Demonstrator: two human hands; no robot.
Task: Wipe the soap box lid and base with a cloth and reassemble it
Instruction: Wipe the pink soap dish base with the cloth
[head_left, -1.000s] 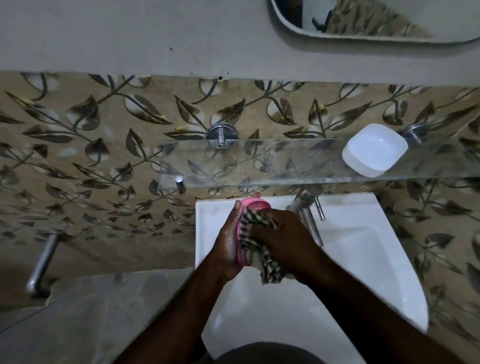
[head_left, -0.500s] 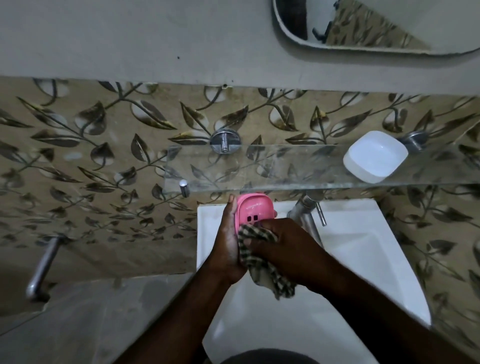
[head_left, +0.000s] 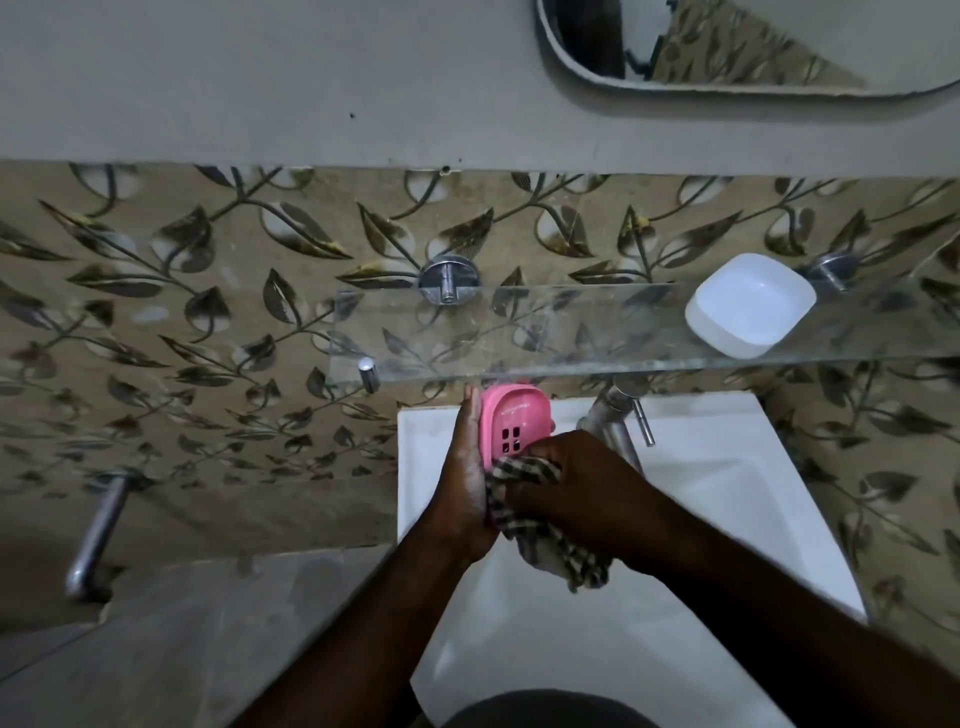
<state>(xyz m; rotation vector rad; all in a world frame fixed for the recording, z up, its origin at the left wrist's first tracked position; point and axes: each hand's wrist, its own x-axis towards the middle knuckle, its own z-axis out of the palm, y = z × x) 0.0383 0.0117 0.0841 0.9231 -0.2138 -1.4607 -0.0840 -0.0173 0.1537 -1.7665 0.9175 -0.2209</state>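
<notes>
Leaf-patterned beige wall tiles (head_left: 208, 322) back a white ceramic sink (head_left: 727, 493), with a clear glass shelf (head_left: 571, 332) mounted just above it and the lower edge of a wall mirror (head_left: 753, 41) at the top right. A chrome tap (head_left: 613, 415) rises at the back of the sink, just to the right of the person's hands.

Over the back left part of the sink, the left hand (head_left: 467, 478) holds a pink plastic soap box half with small square holes (head_left: 514, 421). The piece stands nearly upright, cradled against the palm, with its holed face turned toward the camera. One fingertip shows past its right edge, so the fingers wrap round behind it.

The right hand (head_left: 582, 483) is curled round a brown-and-cream checked cloth (head_left: 550, 545) and presses it against the lower part of the pink half. This hides the bottom portion of that half. A loose end of the cloth hangs below the wrist, above the sink bowl.

A white rounded-square plastic soap box half (head_left: 748, 306) lies on the right part of the glass shelf, well apart from both hands. A metal bar (head_left: 96, 535) juts from the wall at the far left.
</notes>
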